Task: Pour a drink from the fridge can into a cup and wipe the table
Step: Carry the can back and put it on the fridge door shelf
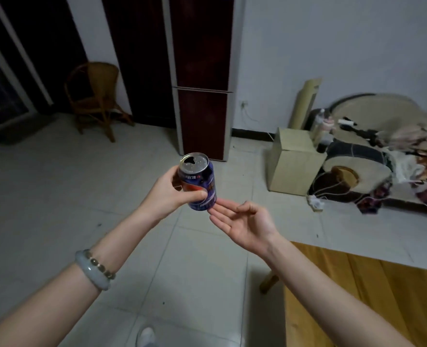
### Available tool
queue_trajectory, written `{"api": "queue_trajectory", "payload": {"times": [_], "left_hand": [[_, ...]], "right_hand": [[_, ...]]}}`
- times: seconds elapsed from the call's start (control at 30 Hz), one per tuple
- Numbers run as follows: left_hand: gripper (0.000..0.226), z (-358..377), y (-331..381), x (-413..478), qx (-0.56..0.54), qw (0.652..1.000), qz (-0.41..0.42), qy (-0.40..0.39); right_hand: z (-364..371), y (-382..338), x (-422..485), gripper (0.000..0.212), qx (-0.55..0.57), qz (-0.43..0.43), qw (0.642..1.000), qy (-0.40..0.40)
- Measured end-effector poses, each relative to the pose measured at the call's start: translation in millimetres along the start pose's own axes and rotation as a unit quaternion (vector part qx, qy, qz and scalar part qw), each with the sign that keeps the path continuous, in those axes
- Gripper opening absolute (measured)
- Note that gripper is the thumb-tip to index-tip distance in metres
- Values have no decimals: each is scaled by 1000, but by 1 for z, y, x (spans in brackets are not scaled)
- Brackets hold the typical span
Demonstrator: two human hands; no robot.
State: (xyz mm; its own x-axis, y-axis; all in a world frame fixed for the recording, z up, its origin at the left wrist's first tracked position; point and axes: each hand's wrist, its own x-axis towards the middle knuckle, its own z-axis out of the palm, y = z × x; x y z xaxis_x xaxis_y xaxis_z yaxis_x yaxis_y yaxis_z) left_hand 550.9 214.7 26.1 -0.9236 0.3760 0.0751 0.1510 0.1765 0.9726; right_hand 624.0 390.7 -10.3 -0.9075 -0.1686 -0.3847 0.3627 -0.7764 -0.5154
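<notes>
**Can in our left hand, counter off to our lower right**

Our left hand [172, 194] grips the can [200, 186] around its middle, thumb across the front and fingers curled behind. The can stands close to upright, with its top leaning a little to our left, and the mouth is already open. Our right hand [242, 221] lies just beside it, palm up and fingers loosely spread, holding nothing. Its fingertips reach the can's lower edge, though we cannot tell whether they touch.

The wooden counter [357, 296] sits low on our right, nearer the right hand than the left, so we judge the can must travel rightward and down. No cup is in view. Only bare floor lies between the can and the counter's edge.

Beyond the hands, the fridge [202, 96] stands closed, with a wicker chair [94, 98] to its left and a cardboard box [295, 166] to its right.
</notes>
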Motion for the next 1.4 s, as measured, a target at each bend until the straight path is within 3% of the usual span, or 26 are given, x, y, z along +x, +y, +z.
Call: {"api": "queue_trajectory", "payload": {"times": [0.27, 0.8, 1.07, 1.4], "left_hand": [[61, -105, -22, 59, -15, 998, -13, 57], [65, -312, -66, 239, -2, 1000, 14, 9], [64, -356, -97, 346, -9, 1000, 18, 13], [80, -401, -109, 548, -4, 999, 34, 9]], "right_hand": [[72, 12, 116, 53, -36, 38, 999, -8], [214, 15, 338, 45, -11, 17, 1000, -11], [234, -27, 452, 45, -31, 19, 999, -7], [263, -132, 624, 47, -21, 9, 999, -26]]}}
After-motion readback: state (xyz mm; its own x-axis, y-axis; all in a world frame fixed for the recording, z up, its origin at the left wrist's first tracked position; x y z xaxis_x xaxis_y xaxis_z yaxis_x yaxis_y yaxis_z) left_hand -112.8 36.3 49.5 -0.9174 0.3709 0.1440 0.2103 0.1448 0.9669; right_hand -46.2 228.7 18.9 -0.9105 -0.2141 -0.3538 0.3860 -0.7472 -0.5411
